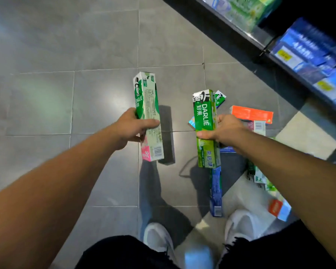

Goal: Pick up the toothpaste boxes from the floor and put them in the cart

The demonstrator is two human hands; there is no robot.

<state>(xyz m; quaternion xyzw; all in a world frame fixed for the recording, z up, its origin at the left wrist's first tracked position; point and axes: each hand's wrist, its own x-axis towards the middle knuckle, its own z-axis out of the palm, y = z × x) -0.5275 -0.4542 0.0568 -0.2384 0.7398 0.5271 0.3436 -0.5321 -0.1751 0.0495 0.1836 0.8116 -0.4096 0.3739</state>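
Seen from the head camera, a person stands on a gray tiled floor (47, 98) beside a store shelf (279, 53), holding a green toothpaste box in each hand above the tiles. The left hand (128, 129) grips the left box (148, 113) around its middle, thumb across the pale printed side. The right hand (223, 131) clasps the right box (205, 129) the same way, label side up. More boxes lie scattered on the floor near the right white shoe (241, 224), among them an orange box (250, 113) and a blue box (215, 193). No cart is visible.
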